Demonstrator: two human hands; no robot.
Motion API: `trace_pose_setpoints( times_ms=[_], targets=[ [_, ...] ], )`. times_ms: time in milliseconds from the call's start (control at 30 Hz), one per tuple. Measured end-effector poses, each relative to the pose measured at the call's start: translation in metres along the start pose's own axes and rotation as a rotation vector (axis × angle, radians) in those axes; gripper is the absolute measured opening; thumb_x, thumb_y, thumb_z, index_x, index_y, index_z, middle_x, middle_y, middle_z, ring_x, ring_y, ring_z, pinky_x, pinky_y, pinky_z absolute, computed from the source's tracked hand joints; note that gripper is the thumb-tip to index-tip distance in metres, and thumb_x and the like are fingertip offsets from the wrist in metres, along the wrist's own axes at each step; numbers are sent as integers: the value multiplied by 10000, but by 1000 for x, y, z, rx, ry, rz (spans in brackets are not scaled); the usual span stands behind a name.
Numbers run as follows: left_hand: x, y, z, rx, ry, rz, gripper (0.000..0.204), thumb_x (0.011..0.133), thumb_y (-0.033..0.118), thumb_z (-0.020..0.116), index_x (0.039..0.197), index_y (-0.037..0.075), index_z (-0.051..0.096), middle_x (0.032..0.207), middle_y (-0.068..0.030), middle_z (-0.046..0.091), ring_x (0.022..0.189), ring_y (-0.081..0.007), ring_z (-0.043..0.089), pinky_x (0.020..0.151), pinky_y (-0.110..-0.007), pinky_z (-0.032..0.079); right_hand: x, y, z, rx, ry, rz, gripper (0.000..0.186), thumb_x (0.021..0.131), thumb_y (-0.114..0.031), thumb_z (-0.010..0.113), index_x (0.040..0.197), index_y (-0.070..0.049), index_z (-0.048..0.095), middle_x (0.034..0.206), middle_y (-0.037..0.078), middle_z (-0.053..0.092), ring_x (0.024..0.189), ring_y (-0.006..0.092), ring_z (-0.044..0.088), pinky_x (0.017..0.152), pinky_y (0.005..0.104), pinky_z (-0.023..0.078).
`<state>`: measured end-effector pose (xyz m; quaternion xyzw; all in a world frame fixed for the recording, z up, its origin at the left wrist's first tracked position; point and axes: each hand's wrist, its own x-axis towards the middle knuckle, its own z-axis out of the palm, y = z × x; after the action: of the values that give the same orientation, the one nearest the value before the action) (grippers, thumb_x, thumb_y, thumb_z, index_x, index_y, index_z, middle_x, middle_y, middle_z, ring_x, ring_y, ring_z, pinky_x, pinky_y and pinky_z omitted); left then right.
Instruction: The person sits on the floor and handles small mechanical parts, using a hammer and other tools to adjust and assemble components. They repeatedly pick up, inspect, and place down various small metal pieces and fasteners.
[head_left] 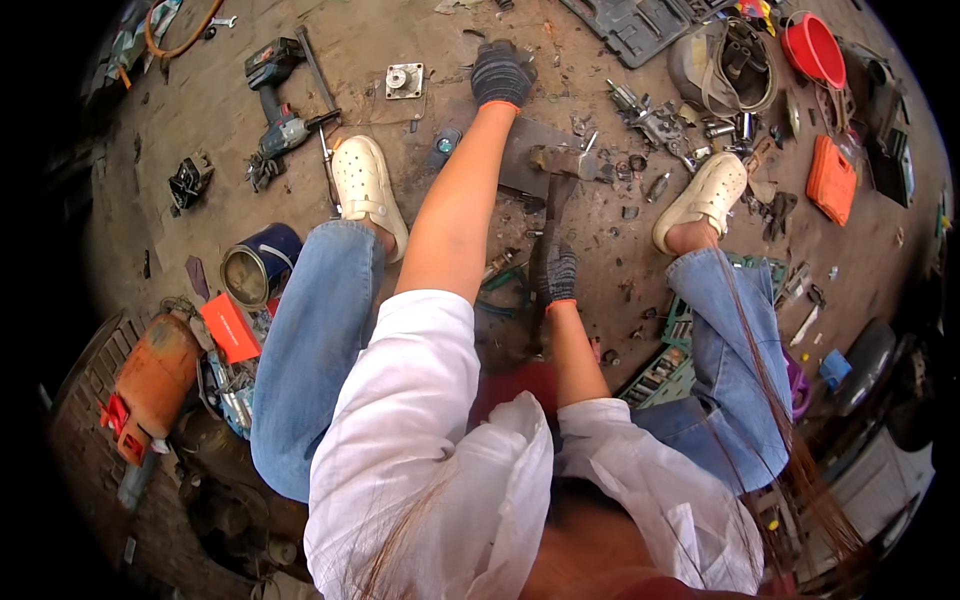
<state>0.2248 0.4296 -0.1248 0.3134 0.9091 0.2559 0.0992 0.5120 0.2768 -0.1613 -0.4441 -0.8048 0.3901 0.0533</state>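
Observation:
My right hand, in a dark knit glove with an orange cuff, is wrapped round the handle of a hammer. The worn hammer head is beside a dark flat metal plate on the ground. Farther out, my left hand, gloved alike, reaches past the plate with its fingers curled; whatever it holds is hidden under the glove. Left of that hand lies a square metal flange with a round hub. A small dark part with a greenish centre lies beside my left forearm.
A cordless impact wrench and a long bar lie left. To the right are a metal assembly, loose sockets, an orange case and a red bowl. Green socket trays sit by my right leg, a paint can by my left.

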Motion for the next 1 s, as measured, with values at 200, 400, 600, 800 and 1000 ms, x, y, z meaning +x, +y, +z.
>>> trace_pose_setpoints(
  times_ms=[200,400,600,800,1000],
  targets=[
    [-117,-4,-42,-231,16,-204,386,638,198,695,955,19,566,938,-204,578,901,-358,547,782,-422,455,4,26,1,423,35,183,163,866,-230,458,814,-95,534,582,48,511,484,199,492,436,359,368],
    [-158,-30,-58,-313,169,-103,389,657,183,679,986,4,577,929,-189,590,894,-347,553,809,-406,439,3,-17,-51,246,111,25,206,873,-232,455,802,-62,547,585,64,535,509,184,504,463,318,387],
    [-223,-72,-73,-400,272,-528,375,677,195,664,974,-21,587,918,-182,599,844,-309,568,784,-385,435,30,-138,-121,358,306,-39,342,886,-304,490,825,23,572,661,204,551,593,331,522,549,384,400],
    [-269,-43,-108,-1012,357,-887,312,767,155,589,1027,-16,562,977,-150,596,836,-270,559,775,-351,436,30,-198,-124,11,488,-138,317,881,-238,427,880,33,591,724,274,573,701,407,552,625,456,432],
    [-250,-122,-80,-758,337,-719,263,777,126,582,999,-15,560,976,-153,594,872,-260,556,787,-337,438,72,-122,-20,-121,51,318,397,848,-324,437,869,30,616,842,275,593,830,411,572,732,463,461]
  ],
)
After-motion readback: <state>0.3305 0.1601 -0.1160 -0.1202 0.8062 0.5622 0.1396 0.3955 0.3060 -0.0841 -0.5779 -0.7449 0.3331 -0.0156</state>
